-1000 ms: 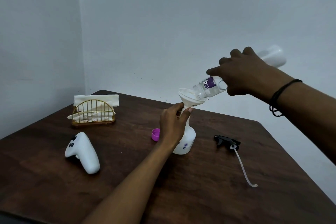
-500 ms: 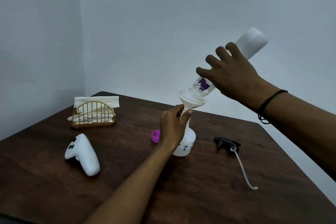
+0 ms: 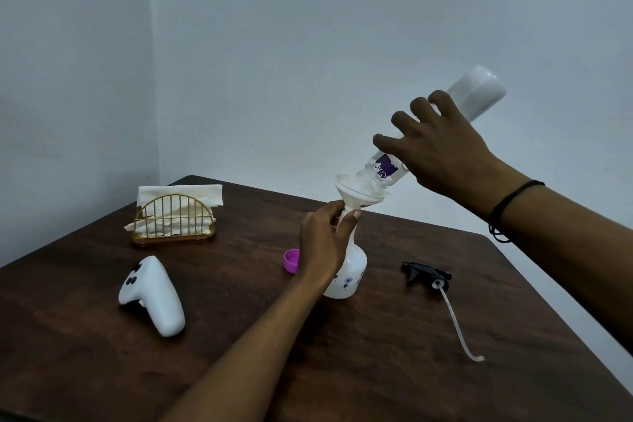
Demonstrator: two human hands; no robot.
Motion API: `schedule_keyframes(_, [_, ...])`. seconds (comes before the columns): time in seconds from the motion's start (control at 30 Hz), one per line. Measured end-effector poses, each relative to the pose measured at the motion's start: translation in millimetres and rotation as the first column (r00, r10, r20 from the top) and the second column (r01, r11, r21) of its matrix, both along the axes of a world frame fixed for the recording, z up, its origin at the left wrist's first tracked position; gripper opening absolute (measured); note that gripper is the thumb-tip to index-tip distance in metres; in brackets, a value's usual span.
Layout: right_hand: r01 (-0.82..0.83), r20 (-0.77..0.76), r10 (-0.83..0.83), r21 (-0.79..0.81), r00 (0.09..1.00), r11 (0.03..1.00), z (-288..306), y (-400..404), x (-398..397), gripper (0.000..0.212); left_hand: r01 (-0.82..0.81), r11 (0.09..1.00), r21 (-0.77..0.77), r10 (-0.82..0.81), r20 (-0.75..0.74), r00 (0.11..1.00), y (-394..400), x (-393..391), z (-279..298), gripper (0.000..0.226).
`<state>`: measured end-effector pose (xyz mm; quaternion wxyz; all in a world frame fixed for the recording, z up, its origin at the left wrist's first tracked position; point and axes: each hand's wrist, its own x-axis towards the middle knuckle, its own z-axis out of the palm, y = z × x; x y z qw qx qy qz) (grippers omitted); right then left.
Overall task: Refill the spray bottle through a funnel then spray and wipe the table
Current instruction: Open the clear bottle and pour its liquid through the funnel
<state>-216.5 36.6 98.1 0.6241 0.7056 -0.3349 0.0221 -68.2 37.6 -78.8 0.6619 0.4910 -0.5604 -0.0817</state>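
A small white spray bottle point(image 3: 349, 274) with a flower print stands uncapped near the middle of the dark wooden table point(image 3: 376, 370). A white funnel point(image 3: 354, 193) sits in its neck. My left hand point(image 3: 323, 243) pinches the funnel's stem where it meets the bottle neck. My right hand point(image 3: 442, 154) grips a clear refill bottle point(image 3: 476, 91) with a purple label, tilted steeply with its base up and its mouth inside the funnel. The black spray head point(image 3: 426, 274) with its long dip tube lies on the table to the right.
A pink cap point(image 3: 292, 260) lies just left of the spray bottle. A gold wire holder point(image 3: 173, 223) with white napkins stands at the back left. A white controller point(image 3: 154, 295) lies at the front left. Walls close in behind and on the left.
My right hand has raised the refill bottle's base, tipping it from nearly level to steeply inclined with its mouth in the funnel. My left hand has stayed on the funnel stem.
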Motion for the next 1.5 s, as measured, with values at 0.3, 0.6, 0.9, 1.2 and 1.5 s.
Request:
schedule_keyframes(0.3, [-0.032,-0.029,0.031,-0.026,0.999,0.999,1.9,-2.0,0.9,0.056,0.026,0.999,-0.024,-0.027,-0.015,1.000,-1.9,-0.4,-1.2,0.018])
schedule_keyframes(0.6, [-0.077,-0.018,0.077,-0.007,0.997,0.997,-14.1,-4.5,-0.2,0.044,0.017,1.000,0.003,-0.017,-0.013,1.000,0.5,-0.9,-0.1,0.021])
schedule_keyframes(0.9, [-0.071,0.477,-0.122,0.368,0.871,0.927,-21.7,7.9,-15.1,0.066,-0.001,1.000,0.002,0.001,0.012,1.000,-0.3,3.5,0.3,0.031])
schedule_keyframes(1.2, [-0.592,0.885,-0.322,0.464,0.336,0.659,-85.8,39.9,-44.5,0.046,-0.247,0.935,0.256,0.216,0.142,0.966,-2.0,47.2,0.3,0.028])
schedule_keyframes(1.5, [-0.785,0.923,-0.383,0.207,-0.042,0.584,-165.1,48.1,-40.7,0.044,-0.349,0.548,0.760,-0.292,0.564,0.772,-0.2,70.9,-16.1,0.064])
